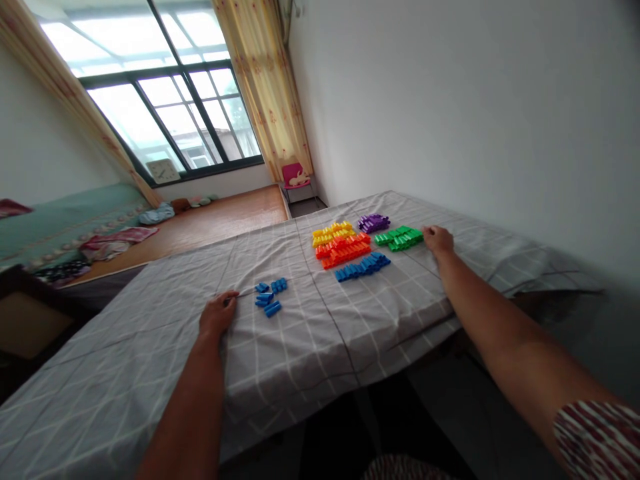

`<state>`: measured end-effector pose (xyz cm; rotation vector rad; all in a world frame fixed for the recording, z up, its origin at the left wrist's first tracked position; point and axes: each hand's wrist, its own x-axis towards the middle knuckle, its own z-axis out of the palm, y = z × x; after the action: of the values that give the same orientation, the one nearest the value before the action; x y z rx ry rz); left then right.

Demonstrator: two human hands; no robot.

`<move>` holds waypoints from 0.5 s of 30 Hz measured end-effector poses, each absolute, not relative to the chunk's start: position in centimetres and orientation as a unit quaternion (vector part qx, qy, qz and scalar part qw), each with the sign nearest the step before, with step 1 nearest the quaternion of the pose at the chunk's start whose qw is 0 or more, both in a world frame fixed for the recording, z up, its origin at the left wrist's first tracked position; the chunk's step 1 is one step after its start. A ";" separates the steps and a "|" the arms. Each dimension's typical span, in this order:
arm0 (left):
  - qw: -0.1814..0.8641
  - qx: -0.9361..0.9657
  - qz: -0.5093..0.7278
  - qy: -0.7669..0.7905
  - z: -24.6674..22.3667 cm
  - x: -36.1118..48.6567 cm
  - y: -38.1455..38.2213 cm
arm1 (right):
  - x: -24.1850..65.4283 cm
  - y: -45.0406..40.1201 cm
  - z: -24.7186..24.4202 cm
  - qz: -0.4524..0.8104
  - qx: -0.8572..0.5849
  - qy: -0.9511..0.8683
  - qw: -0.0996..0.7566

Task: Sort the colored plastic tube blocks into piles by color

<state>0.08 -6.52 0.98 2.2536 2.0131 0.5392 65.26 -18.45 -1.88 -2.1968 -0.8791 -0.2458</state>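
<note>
My left hand [219, 315] rests on the grey checked cloth with its fingers curled in, just left of a few loose groups of small blue plastic tubes [273, 309]. A dark spot and a thin dark line show at its fingertips; I cannot make out what they are. My right hand [439, 240] is closed at the right end of the green tubes [400, 238], and whatever its fingers hold is hidden. Between the hands lie rows of yellow tubes [333, 233], orange-red tubes [344, 250], purple tubes [373, 223] and more blue tubes [363, 267].
The cloth [295, 373] covers a wide table whose near edge hangs in front of me. A white wall [450, 100] runs along the right. Beyond stand a low wooden platform [235, 220], a pink chair [293, 175] and a window with curtains [267, 87].
</note>
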 end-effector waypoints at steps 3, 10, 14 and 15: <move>0.036 0.734 0.184 0.653 0.9 0.1 -6.5 | 65.2 -18.5 -1.8 -0.089 -0.869 -0.327 0.360; 0.036 0.734 0.202 0.648 0.3 0.4 -7.1 | 64.5 -18.7 -1.6 -0.204 -0.804 -0.324 0.455; 0.036 0.731 0.214 0.647 0.0 0.6 -7.2 | 59.4 -17.8 1.0 -0.262 -0.713 -0.444 0.476; 0.038 0.729 0.216 0.648 0.0 0.6 -7.2 | 57.1 -17.4 1.9 -0.263 -0.684 -0.486 0.477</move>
<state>0.62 -7.21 -0.04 2.2370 1.9898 0.6628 57.13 -17.43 1.90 -1.6696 -1.1860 -0.6425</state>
